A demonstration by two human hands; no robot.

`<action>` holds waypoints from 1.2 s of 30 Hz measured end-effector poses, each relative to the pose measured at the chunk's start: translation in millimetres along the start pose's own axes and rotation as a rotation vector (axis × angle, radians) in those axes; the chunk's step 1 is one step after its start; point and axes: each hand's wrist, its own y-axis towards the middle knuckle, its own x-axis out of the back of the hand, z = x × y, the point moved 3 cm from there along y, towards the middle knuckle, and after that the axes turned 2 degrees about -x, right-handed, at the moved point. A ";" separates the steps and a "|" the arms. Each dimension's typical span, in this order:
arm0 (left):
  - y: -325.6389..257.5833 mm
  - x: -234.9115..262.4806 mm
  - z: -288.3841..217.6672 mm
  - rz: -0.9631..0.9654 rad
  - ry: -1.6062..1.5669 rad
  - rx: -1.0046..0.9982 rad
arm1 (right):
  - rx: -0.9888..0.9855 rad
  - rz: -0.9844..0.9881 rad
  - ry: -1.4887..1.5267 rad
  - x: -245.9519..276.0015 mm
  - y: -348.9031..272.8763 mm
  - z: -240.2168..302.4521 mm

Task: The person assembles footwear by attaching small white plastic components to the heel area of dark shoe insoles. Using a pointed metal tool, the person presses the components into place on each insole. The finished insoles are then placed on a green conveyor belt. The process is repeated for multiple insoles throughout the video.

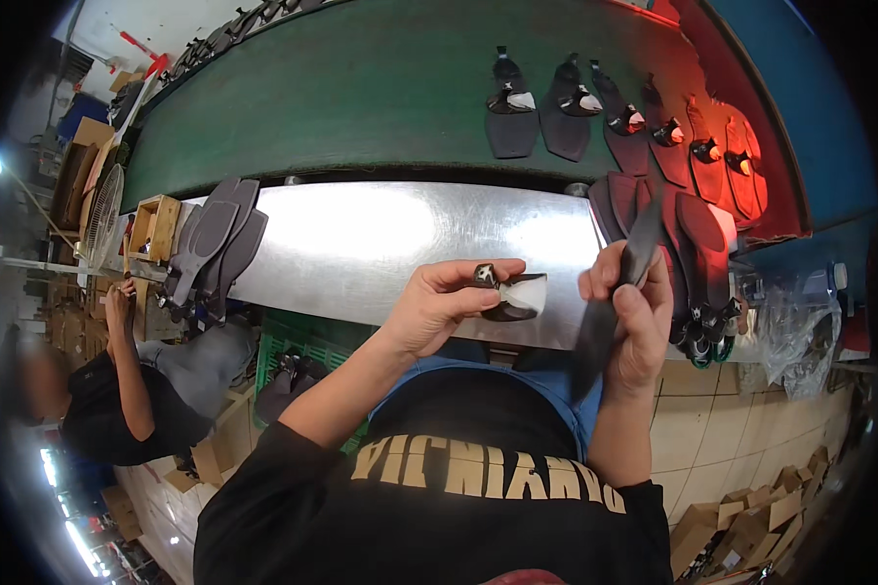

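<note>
My left hand (427, 307) pinches a glossy black sandal upper (507, 313) with a white patch, between thumb and fingers above the metal table. To its right, my right hand (637, 327) grips a thin dark sandal sole (597, 336), turned edge-on and slightly blurred. The upper and the sole are held apart. A pile of dark soles (698, 229) lies just beyond my right hand, some hanging over the table's edge.
The shiny metal table (332, 234) borders a green conveyor belt (312, 97). Several sandals (512, 132) sit on the belt, some under red light. More soles (219, 234) lie at left, near a wooden box (153, 227). A green crate (268, 361) and a seated co-worker (117, 400) are lower left.
</note>
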 end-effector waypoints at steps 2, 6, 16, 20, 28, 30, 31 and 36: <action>-3.0 3.4 0.6 -0.008 -0.025 0.003 | 0.024 0.057 -0.276 6.1 -6.7 -4.2; -6.0 8.6 2.5 0.009 -0.052 -0.009 | 0.028 0.078 -0.698 -0.5 -30.7 -17.0; -6.0 14.5 5.9 0.007 -0.029 -0.084 | 0.019 0.100 -0.790 -1.9 -44.8 -31.0; -6.2 15.6 7.6 0.016 -0.025 -0.108 | 0.054 0.062 -0.792 0.4 -48.8 -32.0; -5.9 9.9 6.9 0.043 -0.057 -0.107 | 0.030 0.048 -0.730 5.3 -51.2 -39.2; -5.3 10.7 8.4 0.047 -0.063 -0.110 | 0.029 0.045 -0.731 5.9 -51.3 -39.6; -5.1 10.2 7.5 0.044 -0.053 -0.103 | 0.028 0.051 -0.735 5.8 -50.7 -39.0; -4.2 9.9 6.2 0.051 -0.023 -0.114 | 0.030 0.077 -0.739 4.3 -49.1 -35.5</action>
